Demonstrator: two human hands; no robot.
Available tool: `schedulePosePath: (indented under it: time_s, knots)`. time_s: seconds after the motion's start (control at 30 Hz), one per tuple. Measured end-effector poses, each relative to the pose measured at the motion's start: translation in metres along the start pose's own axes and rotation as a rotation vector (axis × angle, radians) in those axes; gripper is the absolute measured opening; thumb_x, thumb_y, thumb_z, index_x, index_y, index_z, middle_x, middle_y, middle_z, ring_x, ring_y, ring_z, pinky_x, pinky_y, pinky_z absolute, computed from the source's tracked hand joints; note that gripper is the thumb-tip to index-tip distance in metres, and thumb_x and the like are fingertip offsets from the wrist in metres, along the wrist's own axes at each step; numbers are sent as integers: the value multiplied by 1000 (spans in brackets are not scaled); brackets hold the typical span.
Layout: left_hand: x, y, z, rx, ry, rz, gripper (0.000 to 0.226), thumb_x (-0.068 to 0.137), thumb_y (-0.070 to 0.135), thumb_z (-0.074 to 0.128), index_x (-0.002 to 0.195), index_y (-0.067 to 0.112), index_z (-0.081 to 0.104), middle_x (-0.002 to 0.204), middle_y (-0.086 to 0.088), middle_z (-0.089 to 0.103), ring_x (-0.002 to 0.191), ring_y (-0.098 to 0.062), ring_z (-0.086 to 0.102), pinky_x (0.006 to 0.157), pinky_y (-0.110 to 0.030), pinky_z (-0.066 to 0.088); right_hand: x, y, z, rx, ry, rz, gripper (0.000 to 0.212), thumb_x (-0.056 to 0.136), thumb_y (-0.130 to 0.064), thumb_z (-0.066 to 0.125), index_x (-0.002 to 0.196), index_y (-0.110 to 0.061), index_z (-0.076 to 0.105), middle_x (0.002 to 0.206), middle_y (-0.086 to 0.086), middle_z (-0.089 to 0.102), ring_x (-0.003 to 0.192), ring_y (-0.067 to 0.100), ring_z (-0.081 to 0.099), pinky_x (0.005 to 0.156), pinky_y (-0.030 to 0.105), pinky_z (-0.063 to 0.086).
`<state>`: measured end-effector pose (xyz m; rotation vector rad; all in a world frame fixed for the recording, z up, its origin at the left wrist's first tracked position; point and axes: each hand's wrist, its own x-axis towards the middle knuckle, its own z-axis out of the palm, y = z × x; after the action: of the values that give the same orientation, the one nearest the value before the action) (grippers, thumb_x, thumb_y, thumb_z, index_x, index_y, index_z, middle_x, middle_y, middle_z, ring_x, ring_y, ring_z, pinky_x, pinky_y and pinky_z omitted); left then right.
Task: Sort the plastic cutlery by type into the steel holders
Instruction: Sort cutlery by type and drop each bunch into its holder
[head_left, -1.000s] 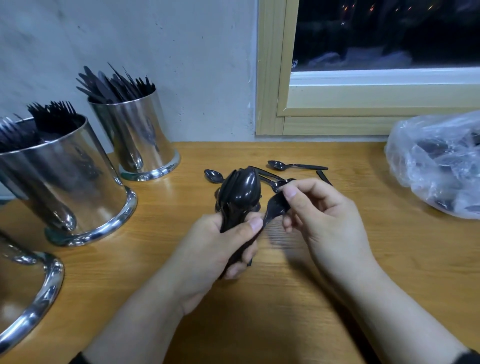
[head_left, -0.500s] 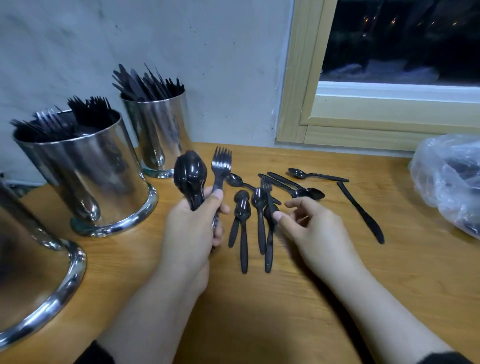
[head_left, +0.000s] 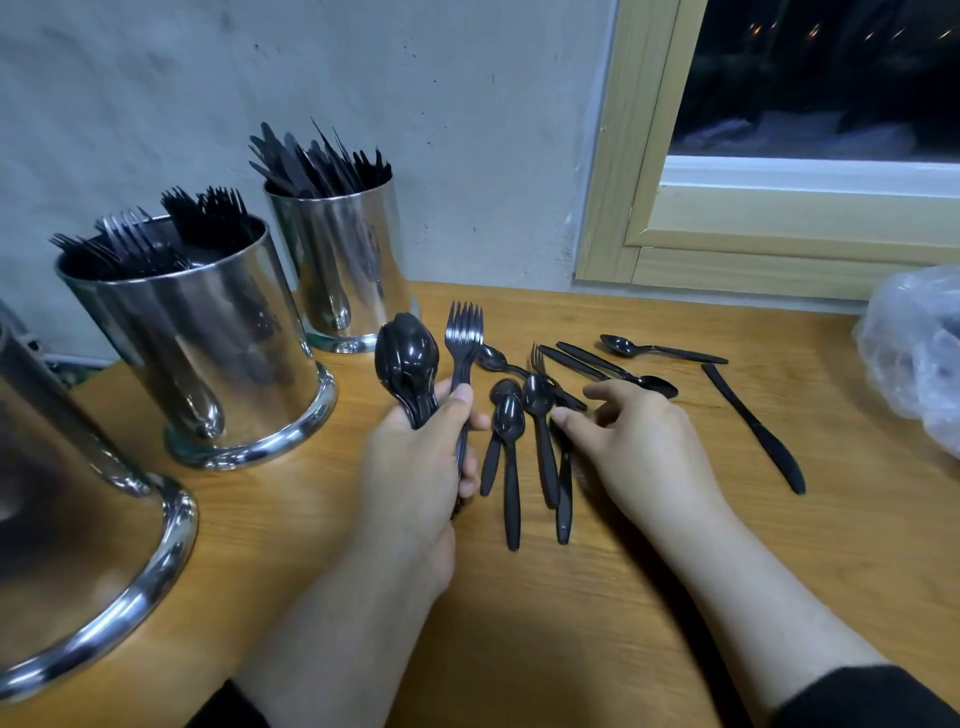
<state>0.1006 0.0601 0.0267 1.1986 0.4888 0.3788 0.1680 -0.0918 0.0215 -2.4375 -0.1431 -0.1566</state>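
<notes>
Progress check, head view. Two steel holders are already well stocked: the fork holder (head_left: 202, 332) bristles with black tines, and the knife holder (head_left: 343, 260) behind it, against the wall, is packed with blades and handles. A third holder (head_left: 78, 525) sits at the near left edge; its contents are out of frame, so whether it takes the spoons cannot be told.

Left hand (head_left: 415, 467): fingers and thumb wrapped round a nested stack of spoons (head_left: 408, 364), bowls up, plus a few forks (head_left: 464, 332) held beside them. Both bundles are off the table, just in front of the knife holder.

Right hand (head_left: 639, 441): fingers loosely spread, holding nothing, fingertips (head_left: 563, 415) reaching among the loose spoons (head_left: 511, 441) on the wooden table (head_left: 675, 597).

Still unsorted on the table: several spoons just between the hands, a fork and more pieces behind them, one spoon (head_left: 654, 351) farther back, one knife (head_left: 753, 428) lying apart to the right. A plastic bag (head_left: 914, 353) at the right edge appears to hold more.

Judgement: well under way, far from finished.
</notes>
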Motion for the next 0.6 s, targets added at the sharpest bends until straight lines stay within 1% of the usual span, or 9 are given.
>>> schedulePosePath:
  time_s: [0.07,0.13,0.2,0.3,0.37,0.43,0.5,0.53,0.6]
  knots:
    - [-1,0,0,-2,3,6,7,99,22,65,105,24,68,74,2,68,52,-9,47,51,-28,37,0,-3,2,-50,-9,-3,48,93,-50,65,133,-24,61,90,-11,66,96,16,61,77,29,46]
    - [-2,-1,0,-3,1,12,7,99,22,65,105,25,68,75,2,68,52,-9,47,50,-27,38,1,-3,4,-66,4,5,42,94,-44,65,131,-25,63,108,-4,71,107,20,63,81,31,48]
    - [-1,-2,-1,-1,-2,15,8,99,22,65,105,25,68,75,3,68,52,-9,47,50,-27,38,1,0,4,-41,15,15,36,96,-37,65,129,-24,65,114,-1,71,109,20,63,81,28,45]
    - [0,-3,-1,0,0,17,8,99,22,65,106,25,69,74,4,69,52,-9,47,50,-26,38,4,5,1,98,93,32,24,97,-29,65,117,-19,72,101,0,74,93,16,65,76,23,43]
    - [-1,-3,0,-5,4,23,8,99,22,65,106,25,69,74,5,69,52,-8,48,49,-26,38,6,7,-5,285,251,49,17,95,-25,66,105,-16,77,91,-2,74,83,12,66,74,21,43]
    - [-1,-3,1,-5,10,31,9,100,22,64,107,24,69,76,4,71,51,-7,49,49,-25,39,2,3,-10,480,367,64,14,95,-25,68,101,-17,78,88,-5,74,76,5,63,73,18,44]
    - [-2,-4,1,-1,17,35,9,100,22,63,107,23,69,80,4,74,52,-7,49,50,-25,39,-10,-7,-11,724,349,105,13,95,-25,67,97,-19,78,78,-6,74,63,7,59,64,25,48]
    - [-3,-4,2,-2,17,34,9,100,22,63,107,22,69,82,3,75,53,-7,49,51,-26,40,-17,-14,-10,836,304,138,13,96,-23,67,96,-18,78,74,-4,73,58,8,56,58,26,47]
    - [-5,-4,3,-9,9,28,8,100,22,63,105,20,69,83,2,75,55,-9,49,50,-26,39,-31,-28,-6,981,199,183,13,96,-19,66,93,-16,78,71,3,71,55,7,53,52,25,44]
